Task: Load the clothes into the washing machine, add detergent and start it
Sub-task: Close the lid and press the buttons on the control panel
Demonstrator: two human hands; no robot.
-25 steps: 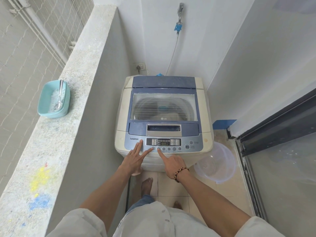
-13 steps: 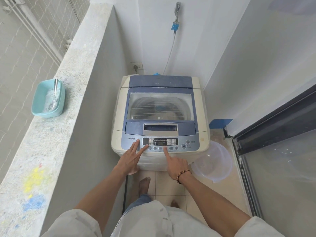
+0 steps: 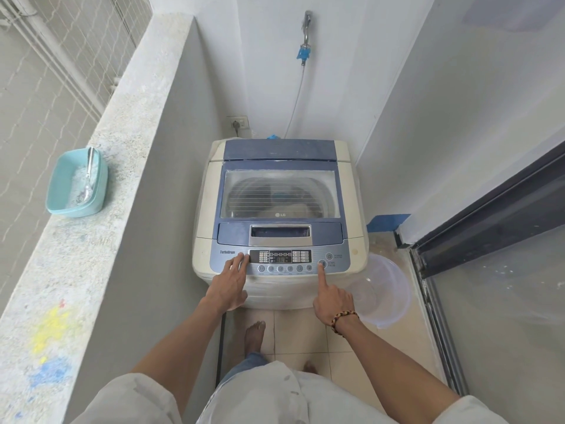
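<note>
Washing machine (image 3: pixel 279 209): top-loading, cream body, blue top; clear lid shut, clothes (image 3: pixel 293 206) dimly visible inside. Teal detergent tub (image 3: pixel 76 182), on ledge, left.

The washing machine (image 3: pixel 281 215) fills the frame's centre, its lid shut; the concrete ledge (image 3: pixel 101 185) walls off the left, a teal tub (image 3: pixel 76 185) on it. At lower right a clear basin (image 3: pixel 382 292) crowds the floor beside the sliding door (image 3: pixel 489 270); open tile (image 3: pixel 293 332) remains below the machine.
</note>
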